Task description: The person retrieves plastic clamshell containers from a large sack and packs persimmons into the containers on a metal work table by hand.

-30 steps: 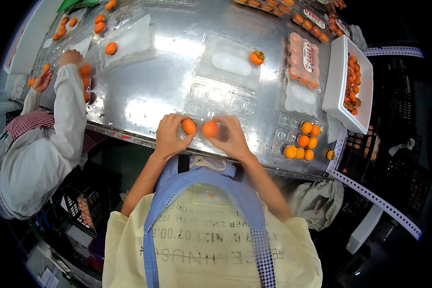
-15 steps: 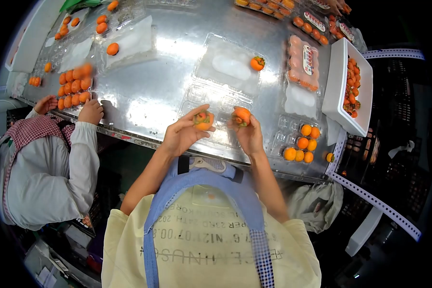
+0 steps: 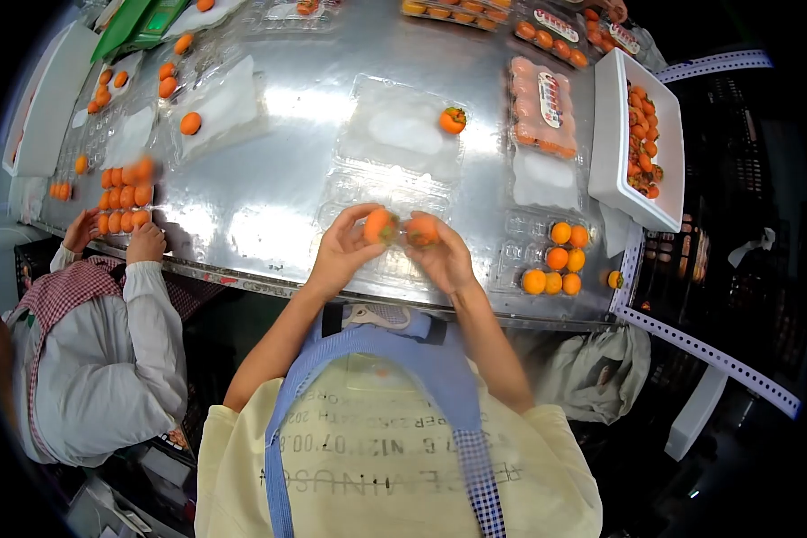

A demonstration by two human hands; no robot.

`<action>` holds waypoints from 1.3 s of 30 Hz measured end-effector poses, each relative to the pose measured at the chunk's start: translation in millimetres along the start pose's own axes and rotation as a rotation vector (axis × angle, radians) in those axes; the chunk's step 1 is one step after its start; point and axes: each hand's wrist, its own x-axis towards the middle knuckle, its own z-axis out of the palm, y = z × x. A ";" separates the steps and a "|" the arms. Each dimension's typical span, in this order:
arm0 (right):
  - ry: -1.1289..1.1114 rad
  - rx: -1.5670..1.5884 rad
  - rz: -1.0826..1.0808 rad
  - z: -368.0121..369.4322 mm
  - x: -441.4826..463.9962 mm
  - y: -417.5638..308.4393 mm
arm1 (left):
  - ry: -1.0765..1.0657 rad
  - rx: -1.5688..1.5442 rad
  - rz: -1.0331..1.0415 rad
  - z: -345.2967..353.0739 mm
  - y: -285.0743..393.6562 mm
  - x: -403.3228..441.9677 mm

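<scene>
My left hand (image 3: 343, 251) has its fingers round an orange persimmon (image 3: 379, 226) with green leaves at its top. Close beside it, my right hand (image 3: 446, 255) grips a second persimmon (image 3: 420, 230), slightly blurred. Both fruits are held above a clear plastic tray (image 3: 342, 199) with moulded cups near the table's front edge. Behind that, a white liner (image 3: 394, 134) lies in the clear lid, with one persimmon (image 3: 453, 120) on its right side.
At right stand a part-filled clear tray (image 3: 511, 255), a closed labelled pack (image 3: 542, 112) and a white foam box (image 3: 611, 170) of persimmons. A co-worker's hands (image 3: 145, 242) touch a filled tray (image 3: 125, 199) at left. The metal table (image 3: 269, 188) has a raised front edge.
Both hands have turned the persimmons and moved slightly closer together. The view has shifted, so the table's contents appear further left. Earlier, the co-worker's hands came to the filled tray.
</scene>
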 end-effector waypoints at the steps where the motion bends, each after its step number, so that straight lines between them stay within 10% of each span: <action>1: -0.022 -0.017 -0.002 -2.7 0.5 1.6 | -0.027 0.049 0.030 0.3 -3.0 2.0; 8: 0.084 -0.059 0.077 -19.2 2.8 12.5 | -0.005 0.424 0.122 7.4 -14.6 4.4; 13: 0.163 0.365 0.107 -42.4 9.2 13.3 | -0.033 0.155 -0.048 -14.8 -47.1 6.5; 18: 0.151 0.870 -0.324 -62.9 5.4 -118.8 | -0.064 0.115 -0.120 -12.9 -43.7 11.4; 21: -0.044 0.451 -0.859 -121.6 -7.2 -247.7 | -0.067 0.138 -0.136 -17.0 -42.1 7.9; 24: 0.038 0.518 -0.884 -68.8 -35.6 -294.5 | -0.077 0.023 -0.203 -18.3 -32.8 7.6; 32: 0.159 -1.200 -0.156 10.8 -6.7 -91.8 | -0.095 0.051 -0.126 -13.8 -36.9 7.5; 39: -0.050 -1.526 -0.359 20.5 -4.6 -3.6 | -0.132 0.436 0.002 -15.7 -50.5 4.3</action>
